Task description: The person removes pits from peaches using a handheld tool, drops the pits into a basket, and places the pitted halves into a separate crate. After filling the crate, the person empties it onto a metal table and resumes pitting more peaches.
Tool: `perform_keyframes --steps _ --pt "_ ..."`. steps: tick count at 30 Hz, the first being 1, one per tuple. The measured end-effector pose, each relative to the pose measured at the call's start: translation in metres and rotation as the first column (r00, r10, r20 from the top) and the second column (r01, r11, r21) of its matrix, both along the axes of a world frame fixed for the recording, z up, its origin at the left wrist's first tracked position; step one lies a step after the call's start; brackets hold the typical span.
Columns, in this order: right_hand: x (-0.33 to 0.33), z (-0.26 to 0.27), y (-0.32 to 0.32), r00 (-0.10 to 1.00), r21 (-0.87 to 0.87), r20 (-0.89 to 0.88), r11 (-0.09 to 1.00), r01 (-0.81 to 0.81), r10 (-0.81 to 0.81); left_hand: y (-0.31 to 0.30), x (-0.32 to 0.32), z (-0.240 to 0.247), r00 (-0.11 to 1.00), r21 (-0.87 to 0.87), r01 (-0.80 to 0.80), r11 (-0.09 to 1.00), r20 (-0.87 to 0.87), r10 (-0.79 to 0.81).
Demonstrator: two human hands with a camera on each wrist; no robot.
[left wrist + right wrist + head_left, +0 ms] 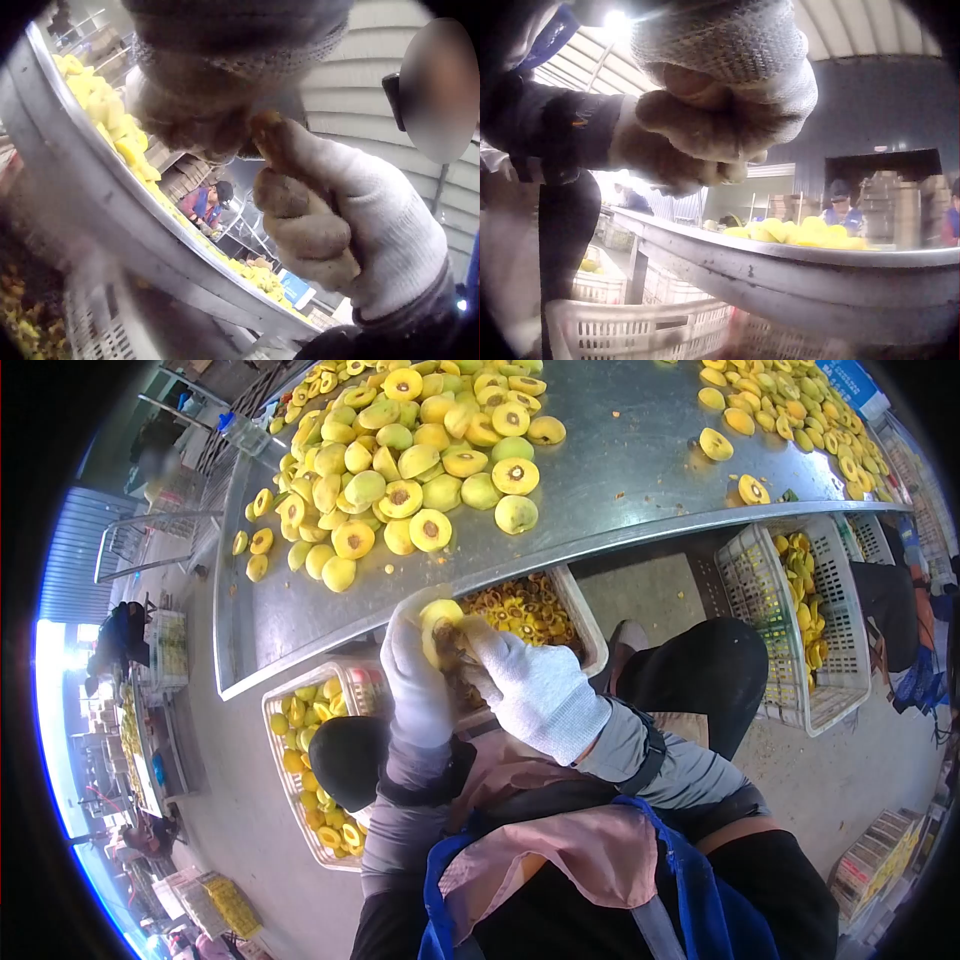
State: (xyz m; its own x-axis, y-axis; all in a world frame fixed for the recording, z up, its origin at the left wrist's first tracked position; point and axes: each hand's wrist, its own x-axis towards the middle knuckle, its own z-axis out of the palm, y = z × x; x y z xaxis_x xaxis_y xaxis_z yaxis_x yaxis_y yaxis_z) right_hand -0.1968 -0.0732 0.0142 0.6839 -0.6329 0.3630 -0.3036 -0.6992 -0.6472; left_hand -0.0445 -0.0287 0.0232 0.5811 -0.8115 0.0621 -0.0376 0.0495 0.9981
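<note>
In the head view, the gloved left hand [415,675] grips a yellow fruit half [440,622] just off the table's front edge. The gloved right hand [550,698] meets it from the right, its curled fingers pinching at the fruit's brown, blurred middle; whether they also hold something small is hidden. Seen from the left wrist, the left hand [232,75] is dark overhead and the right hand [367,217] has curled fingers and its thumb towards it. The right wrist view has the right hand [731,90] above the left hand [667,154]; the fruit half is hidden there.
A metal table [600,480] bears a heap of fruit halves [400,460] and another pile [800,405] at right. Below the hands is a crate of brown pieces [575,595]. Crates of fruit stand left [275,760] and right [850,700], beside the knees.
</note>
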Motion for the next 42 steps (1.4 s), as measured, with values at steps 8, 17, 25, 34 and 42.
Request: perform_keyframes --steps 8,17,25,34,42 --pt "-0.006 0.002 -0.002 0.993 0.066 -0.1 0.996 -0.062 0.068 0.0 0.007 0.004 0.982 0.029 0.175 0.984 -0.077 -0.172" --pt "-0.004 0.003 -0.002 0.994 0.294 0.003 0.95 -0.104 0.108 -0.003 -0.003 0.007 0.99 0.014 0.061 0.998 -0.13 -0.059" --pt "0.001 -0.014 -0.006 0.964 0.489 0.209 0.836 -0.248 0.164 -0.001 0.001 0.006 0.991 0.034 0.103 0.994 -0.092 -0.099" --pt "0.003 -0.024 -0.002 0.991 0.483 0.037 0.865 -0.133 0.131 -0.002 -0.003 0.006 0.999 0.088 0.055 0.995 -0.005 -0.055" --pt "-0.003 -0.001 -0.006 0.986 0.353 -0.082 0.929 -0.109 0.147 -0.005 -0.002 0.004 0.987 0.132 0.051 0.99 -0.158 -0.03"
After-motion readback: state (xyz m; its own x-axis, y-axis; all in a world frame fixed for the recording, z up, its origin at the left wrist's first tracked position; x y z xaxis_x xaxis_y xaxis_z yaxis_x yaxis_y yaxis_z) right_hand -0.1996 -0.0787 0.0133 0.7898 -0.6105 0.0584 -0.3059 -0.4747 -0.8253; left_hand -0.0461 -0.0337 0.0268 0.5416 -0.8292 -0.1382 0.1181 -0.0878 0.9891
